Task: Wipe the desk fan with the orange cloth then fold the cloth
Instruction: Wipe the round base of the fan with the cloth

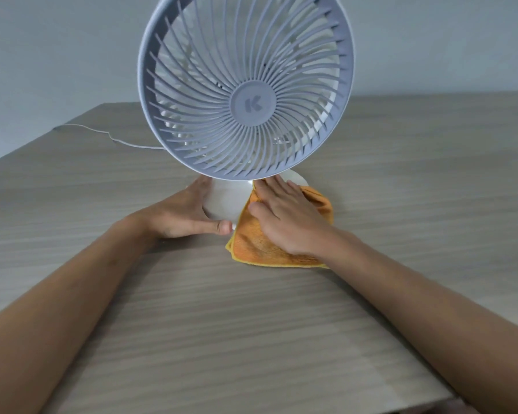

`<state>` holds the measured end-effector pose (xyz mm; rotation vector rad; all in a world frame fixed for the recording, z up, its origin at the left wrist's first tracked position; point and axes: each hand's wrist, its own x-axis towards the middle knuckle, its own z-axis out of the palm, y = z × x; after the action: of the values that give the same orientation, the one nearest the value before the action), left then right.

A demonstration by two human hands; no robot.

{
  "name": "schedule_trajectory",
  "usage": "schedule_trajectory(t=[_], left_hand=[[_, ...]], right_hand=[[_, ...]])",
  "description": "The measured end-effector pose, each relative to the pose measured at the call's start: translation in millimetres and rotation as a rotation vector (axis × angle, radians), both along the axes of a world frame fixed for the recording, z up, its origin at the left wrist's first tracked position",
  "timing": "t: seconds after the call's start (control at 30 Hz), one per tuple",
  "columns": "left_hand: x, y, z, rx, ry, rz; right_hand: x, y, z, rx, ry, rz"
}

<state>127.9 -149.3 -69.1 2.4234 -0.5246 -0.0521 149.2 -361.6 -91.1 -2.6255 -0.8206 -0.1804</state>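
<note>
The only mark I can read is a single raised letter "K" on the round grey hub [253, 103] at the centre of the desk fan [245, 85] grille, well above the fingers of both hands. It is moulded in the same grey as the hub, with no other letters or numbers beside it. I find no readable print on the white base [225, 201] between the fingers.

My right hand [284, 216] flat on orange cloth [251, 243] over fan [245, 85] base, left hand [183, 210] bracing base on table [251, 324], white cable [108, 135] behind.
</note>
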Motion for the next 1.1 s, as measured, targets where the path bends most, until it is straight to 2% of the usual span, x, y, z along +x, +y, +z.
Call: schedule_trajectory(t=[0.17,0.33,0.4,0.5,0.6,0.7,0.8,0.93,1.1], left_hand=[[0,-4,1,0.089,0.002,0.016],[-6,-10,-1,0.043,-0.043,0.076],[-10,-17,-2,0.093,-0.092,0.103],[-13,-34,-4,0.212,-0.300,0.108],[-16,-53,-7,0.289,-0.420,0.150],[-18,-65,-13,0.383,-0.509,0.078],[-13,-61,-15,0.423,-0.460,0.037],[-6,-44,-17,0.397,-0.381,0.082],[13,-9,-13,0.382,-0.291,0.302]], right_hand=[[-3,12,4,-0.022,0.012,0.140],[0,1,17,-0.013,0.023,0.253],[7,-17,21,0.032,0.061,0.211],[19,-43,25,0.165,0.065,0.052],[31,-56,24,0.186,0.098,-0.059],[36,-57,26,0.202,0.134,-0.094],[35,-57,29,0.152,0.064,-0.067],[36,-60,25,0.087,0.016,-0.031],[43,-64,22,0.138,0.106,-0.089]])
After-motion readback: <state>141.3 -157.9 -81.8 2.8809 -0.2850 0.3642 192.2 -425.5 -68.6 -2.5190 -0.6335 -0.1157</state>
